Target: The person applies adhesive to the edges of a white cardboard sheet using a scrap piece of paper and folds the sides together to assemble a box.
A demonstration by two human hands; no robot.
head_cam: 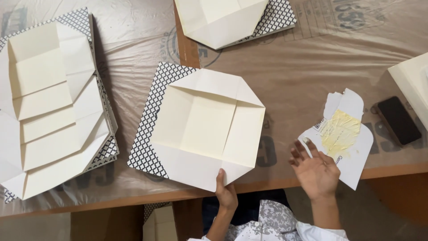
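A cream folded paper sheet (206, 126) lies on a black-and-white patterned board (151, 114) in the middle of the table. My left hand (226, 193) pinches the sheet's near corner at the table's front edge. My right hand (315, 170) hovers palm up with fingers spread, a fingertip smeared with yellowish glue. It is over the near edge of a torn white card (352, 107) carrying a smear of yellow glue (340, 131).
A stack of several folded cream sheets on patterned boards (53, 107) sits at the left. Another folded sheet on a board (223, 20) lies at the top. A black phone (398, 120) and a white box (412, 78) are at the right. Clear plastic covers the wooden table (303, 71).
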